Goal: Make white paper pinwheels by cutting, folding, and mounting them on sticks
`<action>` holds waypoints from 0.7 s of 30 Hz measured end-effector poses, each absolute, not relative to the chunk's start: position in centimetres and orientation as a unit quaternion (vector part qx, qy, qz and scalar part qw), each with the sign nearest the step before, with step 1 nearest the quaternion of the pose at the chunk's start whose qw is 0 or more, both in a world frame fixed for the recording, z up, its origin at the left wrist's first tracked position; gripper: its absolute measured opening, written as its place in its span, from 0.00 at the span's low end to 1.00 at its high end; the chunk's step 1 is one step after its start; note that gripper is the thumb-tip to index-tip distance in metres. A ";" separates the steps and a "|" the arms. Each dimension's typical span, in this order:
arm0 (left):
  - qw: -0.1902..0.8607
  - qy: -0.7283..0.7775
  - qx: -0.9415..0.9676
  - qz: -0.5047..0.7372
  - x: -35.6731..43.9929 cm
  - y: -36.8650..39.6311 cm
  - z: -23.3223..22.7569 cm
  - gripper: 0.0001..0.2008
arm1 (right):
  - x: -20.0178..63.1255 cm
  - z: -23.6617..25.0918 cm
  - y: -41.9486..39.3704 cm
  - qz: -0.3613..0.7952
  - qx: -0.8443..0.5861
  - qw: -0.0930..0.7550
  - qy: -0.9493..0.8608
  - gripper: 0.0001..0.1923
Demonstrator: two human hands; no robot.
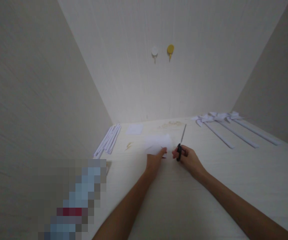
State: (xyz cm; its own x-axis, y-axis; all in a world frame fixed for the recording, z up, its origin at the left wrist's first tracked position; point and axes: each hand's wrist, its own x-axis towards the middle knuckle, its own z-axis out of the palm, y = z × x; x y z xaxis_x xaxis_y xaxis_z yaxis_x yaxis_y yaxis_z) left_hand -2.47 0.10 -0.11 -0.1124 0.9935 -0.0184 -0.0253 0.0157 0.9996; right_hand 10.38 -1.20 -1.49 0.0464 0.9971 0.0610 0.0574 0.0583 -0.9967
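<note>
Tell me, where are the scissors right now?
In the head view the scissors are right of centre on the table, held in the right hand, blades pointing away, beside the white paper under the left hand.

Both forearms run off the bottom edge. Left hand covers the near edge of the paper. Right hand hides the scissors handles. A pixelated patch sits at 7 o'clock.
</note>
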 end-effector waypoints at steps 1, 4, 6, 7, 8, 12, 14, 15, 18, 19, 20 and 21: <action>0.475 0.522 0.451 0.546 -2.6 0.4 -0.3 0.07 | 10.4 -1.5 -1.2 0.483 -0.501 0.499 -0.516 0.13; 0.478 0.501 0.410 0.593 -3.1 1.1 -0.8 0.07 | 10.5 -1.4 -1.3 0.548 -0.464 0.462 -0.520 0.15; 0.489 0.481 0.385 0.618 -3.4 1.5 -1.0 0.08 | 10.6 -1.2 -1.6 0.565 -0.451 0.430 -0.541 0.16; 0.496 0.468 0.374 0.628 -3.5 1.7 -1.0 0.08 | 10.6 -1.1 -1.7 0.569 -0.448 0.409 -0.555 0.17; 0.503 0.456 0.363 0.638 -3.6 1.8 -1.0 0.08 | 10.6 -0.9 -1.9 0.573 -0.445 0.384 -0.571 0.18; 0.515 0.432 0.336 0.659 -3.8 2.0 -1.1 0.08 | 10.5 -0.5 -2.5 0.565 -0.447 0.290 -0.630 0.22; 0.516 0.432 0.332 0.661 -3.8 2.1 -1.3 0.09 | 10.4 -0.5 -2.6 0.546 -0.455 0.272 -0.648 0.22; 0.515 0.432 0.331 0.662 -3.8 2.1 -1.3 0.09 | 10.4 -0.6 -2.6 0.539 -0.458 0.270 -0.654 0.22; 0.514 0.432 0.326 0.665 -3.8 2.2 -1.4 0.10 | 10.4 -0.8 -2.5 0.531 -0.463 0.264 -0.658 0.22; 0.513 0.435 0.323 0.666 -3.8 2.2 -1.3 0.10 | 10.4 -0.7 -2.5 0.532 -0.466 0.261 -0.657 0.22; 0.512 0.438 0.320 0.666 -3.9 2.2 -1.3 0.10 | 10.4 -0.7 -2.6 0.531 -0.471 0.261 -0.654 0.22; 0.511 0.440 0.318 0.666 -3.9 2.2 -1.2 0.10 | 10.3 -0.6 -2.6 0.528 -0.479 0.267 -0.649 0.22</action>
State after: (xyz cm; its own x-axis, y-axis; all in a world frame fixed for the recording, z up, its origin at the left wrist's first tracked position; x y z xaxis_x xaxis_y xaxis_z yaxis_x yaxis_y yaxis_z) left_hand -3.88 2.24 -1.20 -0.2745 0.9612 -0.0263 -0.4015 -0.0897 0.9114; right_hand 10.28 -2.60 -0.64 -0.3989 0.9032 -0.1587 0.3397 -0.0153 -0.9404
